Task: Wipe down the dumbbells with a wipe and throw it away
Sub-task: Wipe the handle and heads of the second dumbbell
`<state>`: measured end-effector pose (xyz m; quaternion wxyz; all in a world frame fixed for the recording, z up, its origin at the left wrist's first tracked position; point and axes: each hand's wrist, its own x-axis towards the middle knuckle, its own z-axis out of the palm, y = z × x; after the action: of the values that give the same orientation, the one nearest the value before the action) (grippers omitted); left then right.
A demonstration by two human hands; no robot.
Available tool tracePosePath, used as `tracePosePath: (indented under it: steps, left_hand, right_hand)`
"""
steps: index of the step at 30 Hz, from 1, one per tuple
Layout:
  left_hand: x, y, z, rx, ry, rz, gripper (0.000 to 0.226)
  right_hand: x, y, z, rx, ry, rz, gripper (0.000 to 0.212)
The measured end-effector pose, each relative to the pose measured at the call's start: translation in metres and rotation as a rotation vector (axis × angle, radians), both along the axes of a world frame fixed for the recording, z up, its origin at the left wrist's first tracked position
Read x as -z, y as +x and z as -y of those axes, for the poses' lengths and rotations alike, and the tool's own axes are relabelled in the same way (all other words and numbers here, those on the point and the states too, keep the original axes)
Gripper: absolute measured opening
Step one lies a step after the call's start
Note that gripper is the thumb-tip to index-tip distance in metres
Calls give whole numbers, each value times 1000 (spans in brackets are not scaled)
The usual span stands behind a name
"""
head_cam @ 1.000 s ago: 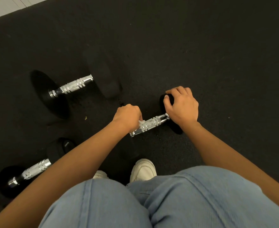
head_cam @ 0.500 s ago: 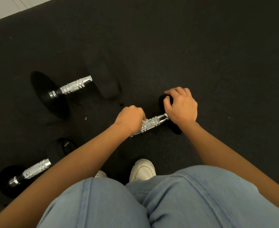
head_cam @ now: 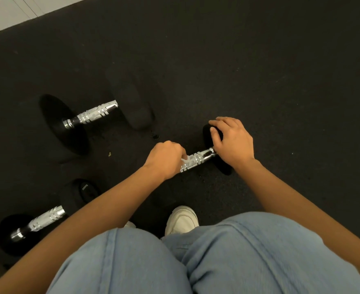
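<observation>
Dark mat (head_cam: 280,81): left hand (head_cam: 164,159) curls round what seems a wipe (head_cam: 185,161) on the dumbbell (head_cam: 198,160); right hand (head_cam: 233,143), fingers curled, pins its end. Hold firm and rub the whole handle.

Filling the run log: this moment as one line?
left hand: grips wipe on handle | right hand: holds dumbbell head | far dumbbell, near dumbbell: on mat, untouched
</observation>
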<state>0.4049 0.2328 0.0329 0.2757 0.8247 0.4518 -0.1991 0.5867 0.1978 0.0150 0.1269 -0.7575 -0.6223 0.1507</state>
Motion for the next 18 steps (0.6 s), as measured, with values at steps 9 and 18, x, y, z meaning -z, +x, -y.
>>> tracePosePath:
  steps: [9,18]
  left_hand:
    - [3,2,3,11,9,33,32]
    - [-3,2,5,37,-18,-46,30]
  right_hand:
    - [4,-1,2,65,51,-28,31]
    - [10,0,6,77,75,-36,32]
